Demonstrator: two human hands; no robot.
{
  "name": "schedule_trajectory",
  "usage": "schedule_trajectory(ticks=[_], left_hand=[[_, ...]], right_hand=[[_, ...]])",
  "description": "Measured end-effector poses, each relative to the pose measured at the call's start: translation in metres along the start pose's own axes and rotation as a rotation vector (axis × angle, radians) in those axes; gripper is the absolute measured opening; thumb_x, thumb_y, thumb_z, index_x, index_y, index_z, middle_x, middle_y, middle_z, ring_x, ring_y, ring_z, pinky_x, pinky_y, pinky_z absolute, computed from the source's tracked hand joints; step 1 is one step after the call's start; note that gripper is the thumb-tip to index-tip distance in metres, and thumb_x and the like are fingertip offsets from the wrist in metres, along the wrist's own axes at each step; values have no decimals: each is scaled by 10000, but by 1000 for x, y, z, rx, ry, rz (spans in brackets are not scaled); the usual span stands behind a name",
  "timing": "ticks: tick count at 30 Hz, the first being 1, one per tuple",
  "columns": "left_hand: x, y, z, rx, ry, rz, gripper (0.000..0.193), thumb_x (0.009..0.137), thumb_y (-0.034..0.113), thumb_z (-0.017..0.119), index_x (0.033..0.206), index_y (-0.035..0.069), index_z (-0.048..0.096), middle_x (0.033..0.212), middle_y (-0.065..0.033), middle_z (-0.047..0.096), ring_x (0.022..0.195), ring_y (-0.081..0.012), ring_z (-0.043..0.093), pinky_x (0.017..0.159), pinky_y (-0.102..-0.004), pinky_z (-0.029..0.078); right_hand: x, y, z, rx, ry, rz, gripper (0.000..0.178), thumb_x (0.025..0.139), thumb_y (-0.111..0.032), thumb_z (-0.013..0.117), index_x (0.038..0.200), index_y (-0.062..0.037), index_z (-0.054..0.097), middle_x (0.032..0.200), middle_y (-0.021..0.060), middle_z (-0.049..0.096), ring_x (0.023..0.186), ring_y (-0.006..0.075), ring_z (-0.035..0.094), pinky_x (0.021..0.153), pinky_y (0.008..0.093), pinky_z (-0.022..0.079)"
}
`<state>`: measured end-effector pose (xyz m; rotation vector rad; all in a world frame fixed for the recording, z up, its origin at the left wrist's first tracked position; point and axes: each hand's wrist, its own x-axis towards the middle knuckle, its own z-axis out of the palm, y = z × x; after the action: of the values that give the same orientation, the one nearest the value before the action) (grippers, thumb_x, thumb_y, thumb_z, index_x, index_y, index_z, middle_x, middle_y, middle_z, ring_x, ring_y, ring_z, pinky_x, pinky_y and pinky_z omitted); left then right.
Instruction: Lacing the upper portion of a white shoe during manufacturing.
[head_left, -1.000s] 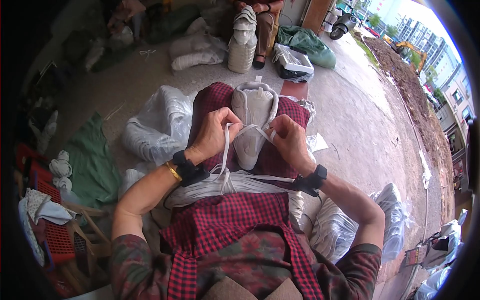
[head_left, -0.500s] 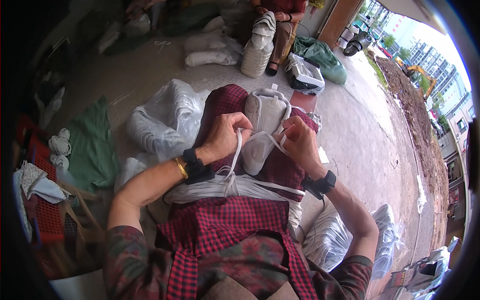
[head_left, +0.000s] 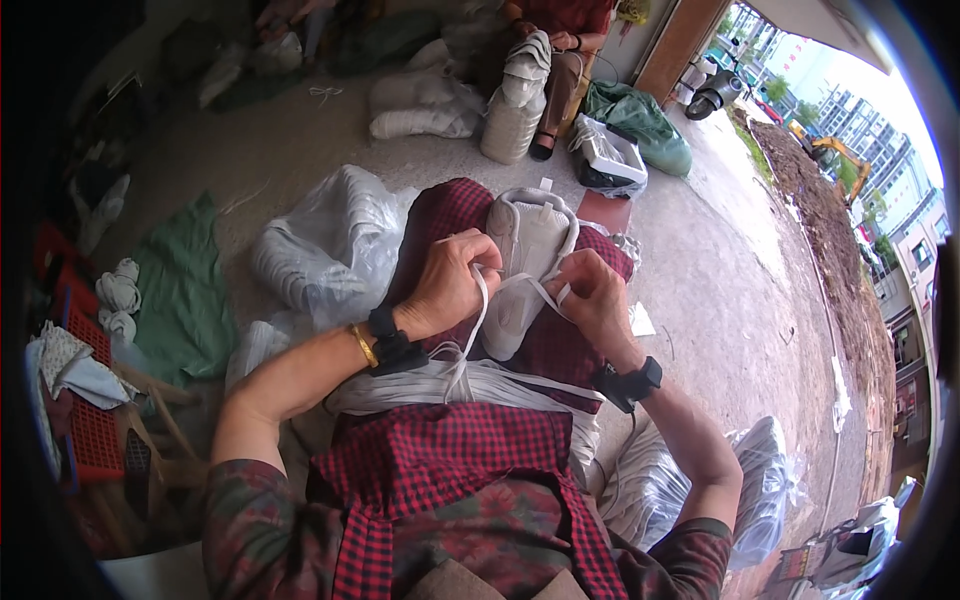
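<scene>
Pinching white lace [head_left: 485, 300], L hand [head_left: 447, 285] & R hand [head_left: 595, 290] sat on opp. sides of the pale shoe [head_left: 526, 245], where even L/R tension prob. kept lacing flat.

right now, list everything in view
Sneaker: one, white, on the lap
Shoelace: apparently one, white, across the sneaker
Lace bundle: one, white, across the waist
Plastic bags: several, clear, beside the lap
Apron: one, red-and-black check, over the front
Sheet: one, green, left floor
Basket: at least one, red, left
Scooter: one, dark, upper right
Co-worker: at least one, red top, ahead
Left hand: one, bare, on shoelace
Right hand: one, bare, on shoelace
</scene>
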<state>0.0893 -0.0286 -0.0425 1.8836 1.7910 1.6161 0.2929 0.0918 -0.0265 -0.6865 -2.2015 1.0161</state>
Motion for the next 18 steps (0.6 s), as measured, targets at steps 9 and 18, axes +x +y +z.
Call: schedule_trajectory(ticks=[9,18], left_hand=[[-1,-7,0,-1,-118,-171,117,707,-51,618,809,3,636,732,-97,653,698,-174,651,656,-305,510],[23,-1,5,36,-211,-46,91,669,-81,592,721,-9,573,698,-124,579,672,-257,603,637,-345,452]], right_hand=[[-2,10,7,-57,36,-222,343,756,30,643,1074,-56,546,747,153,688,718,347,700,612,419,528],[13,-6,-8,-469,-75,-401,238,743,-3,634,975,-18,583,740,204,642,722,412,662,608,482,504]])
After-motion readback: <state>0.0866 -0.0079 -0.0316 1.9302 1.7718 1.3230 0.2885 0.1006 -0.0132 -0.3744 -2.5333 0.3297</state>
